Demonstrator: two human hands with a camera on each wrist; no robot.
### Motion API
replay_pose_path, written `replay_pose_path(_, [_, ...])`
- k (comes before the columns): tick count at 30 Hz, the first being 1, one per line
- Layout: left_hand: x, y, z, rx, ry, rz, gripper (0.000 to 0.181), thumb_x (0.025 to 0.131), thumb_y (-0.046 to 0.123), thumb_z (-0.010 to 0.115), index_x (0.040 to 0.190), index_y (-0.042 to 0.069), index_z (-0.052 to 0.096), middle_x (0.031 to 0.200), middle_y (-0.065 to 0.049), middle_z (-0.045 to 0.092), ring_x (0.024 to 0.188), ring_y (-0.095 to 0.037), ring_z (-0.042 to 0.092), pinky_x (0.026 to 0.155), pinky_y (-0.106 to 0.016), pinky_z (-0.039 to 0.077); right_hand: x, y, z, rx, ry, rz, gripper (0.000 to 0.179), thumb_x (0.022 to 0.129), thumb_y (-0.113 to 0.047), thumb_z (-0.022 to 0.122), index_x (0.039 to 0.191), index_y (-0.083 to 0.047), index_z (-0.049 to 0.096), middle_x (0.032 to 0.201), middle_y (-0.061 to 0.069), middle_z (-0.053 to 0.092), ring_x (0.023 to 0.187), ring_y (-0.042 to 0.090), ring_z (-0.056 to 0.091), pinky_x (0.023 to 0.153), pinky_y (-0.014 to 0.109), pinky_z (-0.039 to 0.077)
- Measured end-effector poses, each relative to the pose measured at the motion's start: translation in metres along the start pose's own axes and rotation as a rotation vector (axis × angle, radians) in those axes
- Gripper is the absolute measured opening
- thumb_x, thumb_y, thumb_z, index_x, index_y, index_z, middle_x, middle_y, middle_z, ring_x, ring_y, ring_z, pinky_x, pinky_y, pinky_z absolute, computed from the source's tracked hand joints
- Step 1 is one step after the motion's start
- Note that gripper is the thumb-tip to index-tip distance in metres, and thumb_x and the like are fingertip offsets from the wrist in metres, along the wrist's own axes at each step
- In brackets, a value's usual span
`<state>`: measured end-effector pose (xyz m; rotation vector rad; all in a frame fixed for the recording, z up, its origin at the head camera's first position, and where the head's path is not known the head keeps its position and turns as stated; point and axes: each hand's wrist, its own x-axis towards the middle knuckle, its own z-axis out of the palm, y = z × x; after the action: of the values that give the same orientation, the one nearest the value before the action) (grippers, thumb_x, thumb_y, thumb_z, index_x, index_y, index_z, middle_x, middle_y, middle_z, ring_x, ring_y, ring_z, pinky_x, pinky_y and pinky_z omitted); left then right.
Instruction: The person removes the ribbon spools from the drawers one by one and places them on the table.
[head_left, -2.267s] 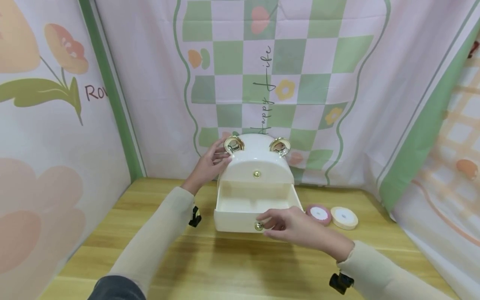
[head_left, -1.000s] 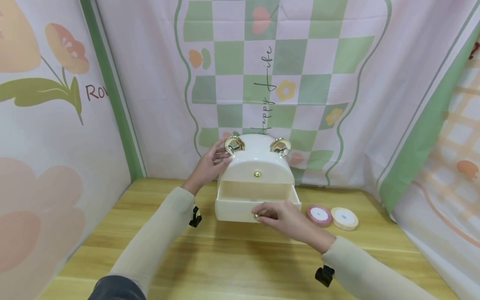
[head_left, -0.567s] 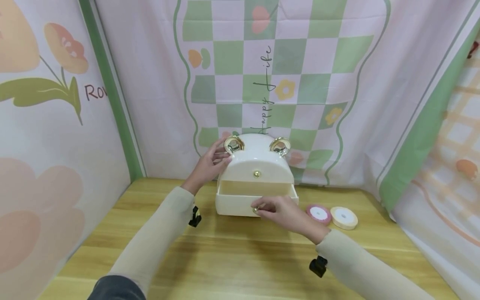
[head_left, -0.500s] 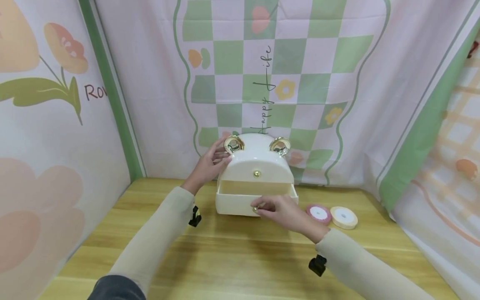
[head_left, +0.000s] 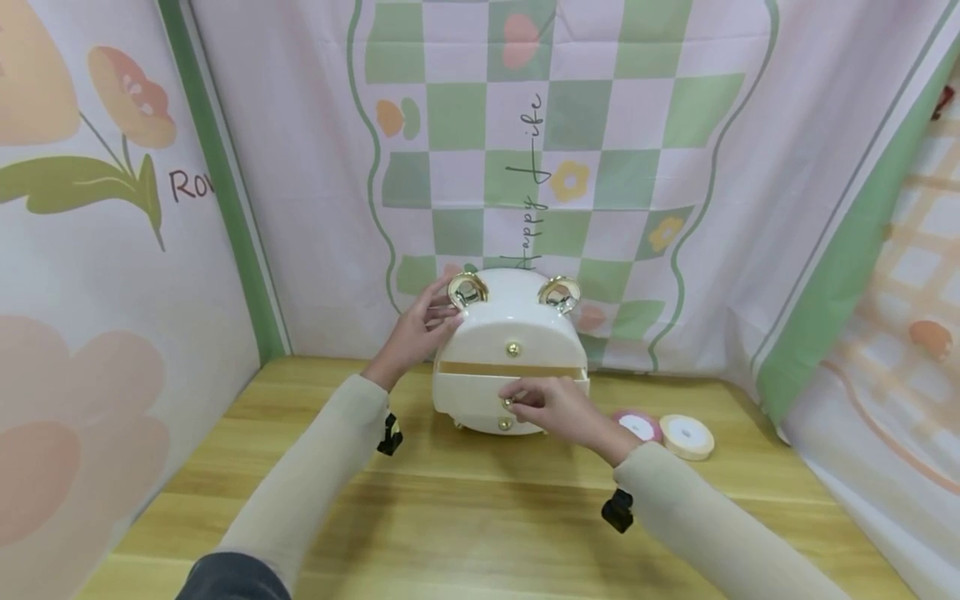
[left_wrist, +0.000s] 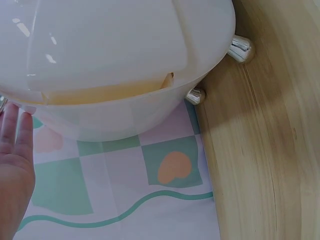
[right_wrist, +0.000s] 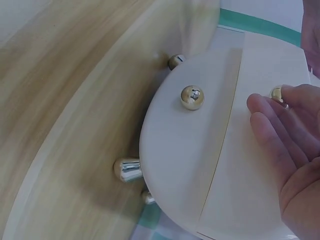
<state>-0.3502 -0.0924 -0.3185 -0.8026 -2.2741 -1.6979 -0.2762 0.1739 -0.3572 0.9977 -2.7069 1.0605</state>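
Note:
A glossy white storage box point(head_left: 517, 321) with small drawers and gold ear-shaped trims stands at the back of the table. Its middle drawer point(head_left: 467, 393) sticks out a little, leaving a narrow gap along its top. My right hand point(head_left: 562, 408) pinches that drawer's gold knob point(right_wrist: 276, 94) between thumb and fingers. Below it, the bottom drawer's knob point(right_wrist: 192, 97) shows on a front that sits flush. My left hand point(head_left: 420, 329) rests against the box's upper left side by the left gold ear point(head_left: 468, 290), its fingers point(left_wrist: 24, 131) extended, partly hidden behind the ear.
Right of the box, a pink ribbon roll point(head_left: 637, 425) lies partly behind my right wrist, beside a cream ribbon roll point(head_left: 687, 437). A printed curtain point(head_left: 510, 125) hangs right behind the box. Short gold feet point(right_wrist: 129, 170) lift the box off the wooden table point(head_left: 450, 525).
My right hand has taken hold of the knob and pushed the middle drawer most of the way in, bringing the bottom drawer's knob into sight. My left hand has stayed in place.

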Motion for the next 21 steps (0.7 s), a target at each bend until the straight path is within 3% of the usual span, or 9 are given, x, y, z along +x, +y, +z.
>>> replay_pose_path(7, [0.001,0.001,0.003,0.012,0.015,-0.003,0.070,0.100,0.010,0.063,0.160,0.024,0.028,0.142,-0.025,0.049,0.125,-0.037,0.055,0.108,-0.047,0.044,0.004,0.006,-0.001,-0.013,0.013,-0.006,0.021,0.097,-0.013,0.068,0.117,-0.011,0.074,0.095,0.006,0.075,0.078,0.016,0.071,0.065,0.026,0.059])
replay_pose_path(15, [-0.001,-0.001,0.001,0.046,0.017,0.014,0.068,0.100,0.019,0.064,0.157,0.037,0.031,0.139,-0.016,0.054,0.122,-0.028,0.058,0.106,-0.041,0.047,0.010,0.013,0.001,-0.011,0.052,-0.019,0.021,0.096,-0.011,0.070,0.116,-0.010,0.074,0.099,0.003,0.075,0.081,0.012,0.071,0.072,0.027,0.060])
replay_pose_path(21, [-0.002,0.001,0.000,0.037,0.016,0.018,0.067,0.100,0.019,0.064,0.156,0.037,0.032,0.138,-0.016,0.054,0.121,-0.027,0.059,0.104,-0.040,0.049,0.014,0.017,0.005,-0.016,0.102,-0.028,0.021,0.094,-0.008,0.071,0.114,-0.009,0.075,0.104,0.004,0.074,0.087,0.014,0.070,0.076,0.025,0.059])
